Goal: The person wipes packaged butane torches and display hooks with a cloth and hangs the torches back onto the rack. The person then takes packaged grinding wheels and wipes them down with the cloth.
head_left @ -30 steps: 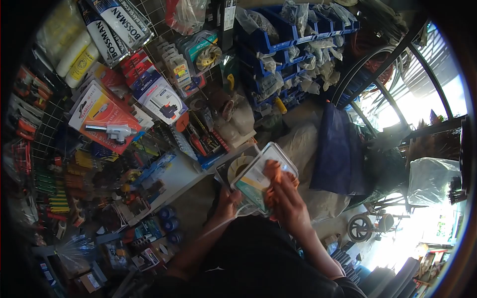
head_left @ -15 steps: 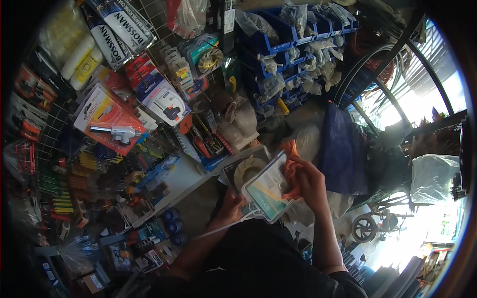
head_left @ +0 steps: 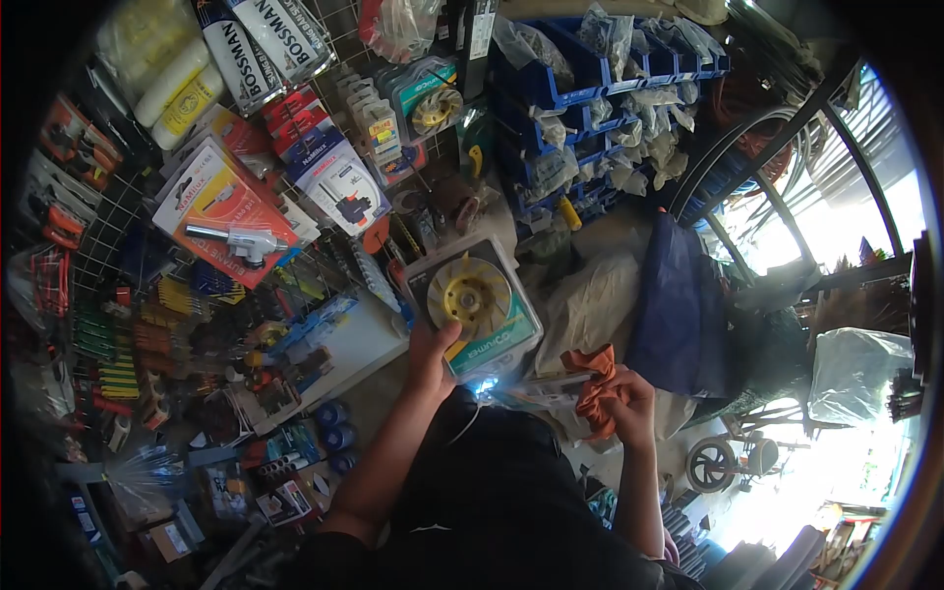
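My left hand grips the lower edge of a clear blister pack with its thumb on the front. Through the plastic shows a gold diamond cup wheel above a teal label. Over to the right, my right hand pinches a crumpled orange cloth, held apart from the pack. Between the hands, lower down, is a flat clear plastic package; what supports it is hidden. Bright glare lies just below the blister pack.
A wire rack on the left carries a blowtorch in packaging and other hanging tools. A similar wheel pack hangs at the top. Blue bins with bagged parts stand behind. A dark blue sheet hangs at the right.
My left hand has raised the wheel pack up and forward, its front now facing me. My right hand, with the cloth, has moved slightly down and right, away from the pack it was touching.
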